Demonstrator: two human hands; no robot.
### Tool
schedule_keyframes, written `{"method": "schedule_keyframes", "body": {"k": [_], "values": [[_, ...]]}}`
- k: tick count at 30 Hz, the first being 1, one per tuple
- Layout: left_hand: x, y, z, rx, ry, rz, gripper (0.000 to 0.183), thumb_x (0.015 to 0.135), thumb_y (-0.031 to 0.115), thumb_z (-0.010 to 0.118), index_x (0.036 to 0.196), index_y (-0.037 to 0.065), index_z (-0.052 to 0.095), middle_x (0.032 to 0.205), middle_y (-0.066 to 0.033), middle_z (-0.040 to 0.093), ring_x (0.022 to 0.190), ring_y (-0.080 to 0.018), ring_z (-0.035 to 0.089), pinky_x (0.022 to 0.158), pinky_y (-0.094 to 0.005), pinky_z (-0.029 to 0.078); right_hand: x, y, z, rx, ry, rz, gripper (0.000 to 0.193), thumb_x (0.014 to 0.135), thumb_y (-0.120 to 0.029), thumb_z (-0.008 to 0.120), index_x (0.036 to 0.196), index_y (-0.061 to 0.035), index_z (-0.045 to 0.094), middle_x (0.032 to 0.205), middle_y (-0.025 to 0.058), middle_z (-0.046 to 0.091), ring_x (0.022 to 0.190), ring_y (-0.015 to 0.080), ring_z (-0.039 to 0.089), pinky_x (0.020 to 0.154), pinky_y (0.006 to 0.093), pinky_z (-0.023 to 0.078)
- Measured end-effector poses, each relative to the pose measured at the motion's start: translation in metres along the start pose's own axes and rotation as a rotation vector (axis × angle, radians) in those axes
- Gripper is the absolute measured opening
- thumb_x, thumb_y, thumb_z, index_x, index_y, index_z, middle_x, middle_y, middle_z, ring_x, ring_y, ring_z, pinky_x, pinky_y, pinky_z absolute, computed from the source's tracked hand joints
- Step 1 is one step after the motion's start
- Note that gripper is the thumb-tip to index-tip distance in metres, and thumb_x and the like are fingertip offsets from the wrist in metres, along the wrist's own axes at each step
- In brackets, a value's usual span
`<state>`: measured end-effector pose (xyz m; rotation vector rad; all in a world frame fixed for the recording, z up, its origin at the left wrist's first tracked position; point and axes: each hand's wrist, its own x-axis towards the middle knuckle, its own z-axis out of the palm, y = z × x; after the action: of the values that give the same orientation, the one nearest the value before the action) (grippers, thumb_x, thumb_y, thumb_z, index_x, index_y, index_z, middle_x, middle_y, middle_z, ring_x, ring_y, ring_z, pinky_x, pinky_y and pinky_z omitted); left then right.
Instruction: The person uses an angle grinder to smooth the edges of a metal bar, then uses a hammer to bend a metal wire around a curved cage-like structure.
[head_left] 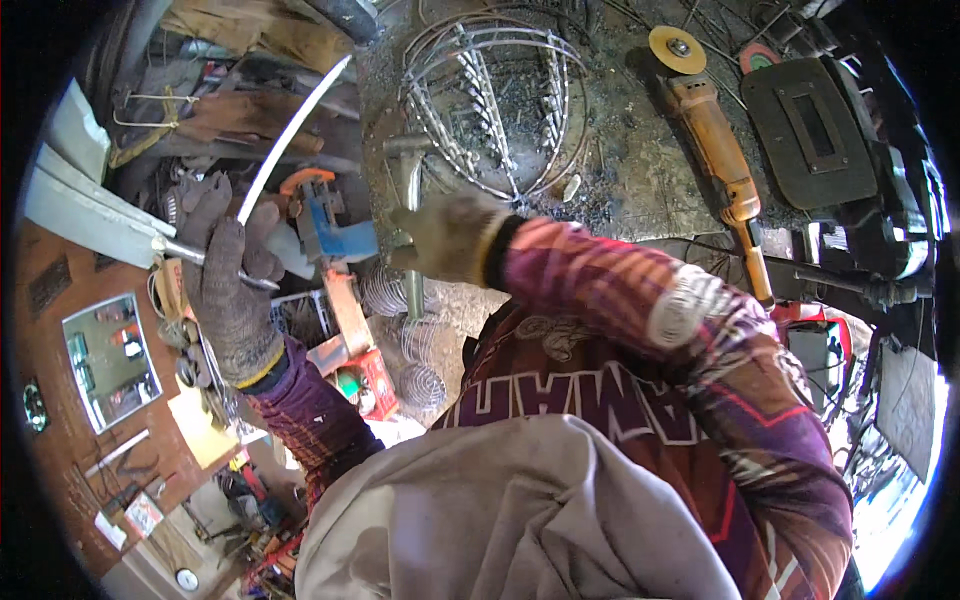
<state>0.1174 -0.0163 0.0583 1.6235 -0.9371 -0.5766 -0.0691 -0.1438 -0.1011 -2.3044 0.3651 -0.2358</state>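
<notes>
The grey-gloved left hand (pixel 226 285) pinches a bright curved metal strip (pixel 288 139). The blurred gloved right hand (pixel 458 238) curls round a grey metal hammer (pixel 413 182).

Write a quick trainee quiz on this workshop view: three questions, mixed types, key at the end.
1. The left hand holds: (a) a grinder, (b) a curved bright strip, (c) a welding mask?
2. True or false: the orange grinder lies left of the dark welding mask.
3. What covers the right hand?

Key: 1. b. 2. True. 3. A glove.
</notes>
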Motion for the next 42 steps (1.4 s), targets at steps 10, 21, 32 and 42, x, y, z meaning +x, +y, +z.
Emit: {"method": "schedule_keyframes", "body": {"k": [10,21,32,42], "values": [[0.003,-0.02,-0.029,-0.067,0.118,-0.087,0.042,0.098,0.023,0.07,0.135,0.006,0.061,0.104,-0.008,0.073,0.073,-0.009,0.065,0.049,-0.0206,0.04,0.017,-0.025,0.028,0.15,0.08,0.326,0.04,0.088,-0.044,0.067,0.103,-0.0082,0.077,0.091,0.0197,0.076,0.088,0.0409,0.074,0.078,0.0492,0.058],[0.013,0.037,-0.034,0.645,0.01,0.53,0.045,0.108,0.02,0.052,0.145,-0.006,0.052,0.111,-0.0178,0.069,0.08,-0.0106,0.064,0.063,-0.0242,0.05,-0.11,0.001,-0.113,1.165,-0.15,0.246,0.051,0.099,-0.01,0.063,0.147,-0.0045,0.048,0.098,0.0067,0.064,0.073,0.0125,0.068,0.065,0.0273,0.061],[0.016,0.06,0.114,-0.13,-0.638,-0.357,0.036,0.094,0.013,0.073,0.124,-0.002,0.061,0.099,-0.014,0.072,0.07,-0.0162,0.066,0.055,-0.0258,0.048,-0.216,0.069,-0.166,0.848,0.251,0.051,0.067,0.082,-0.05,0.087,0.125,-0.0015,0.069,0.101,0.0055,0.069,0.092,0.0168,0.065,0.083,0.034,0.053],[0.045,0.08,0.209,0.038,-1.117,-0.155,0.04,0.093,0.008,0.072,0.128,0.0,0.057,0.096,-0.0187,0.074,0.068,-0.0175,0.067,0.056,-0.0317,0.052,-0.239,0.07,-0.185,0.383,0.395,0.106,0.027,0.078,-0.022,0.087,0.098,-0.0066,0.077,0.096,0.0171,0.072,0.093,0.0362,0.067,0.081,0.0428,0.052]]}}
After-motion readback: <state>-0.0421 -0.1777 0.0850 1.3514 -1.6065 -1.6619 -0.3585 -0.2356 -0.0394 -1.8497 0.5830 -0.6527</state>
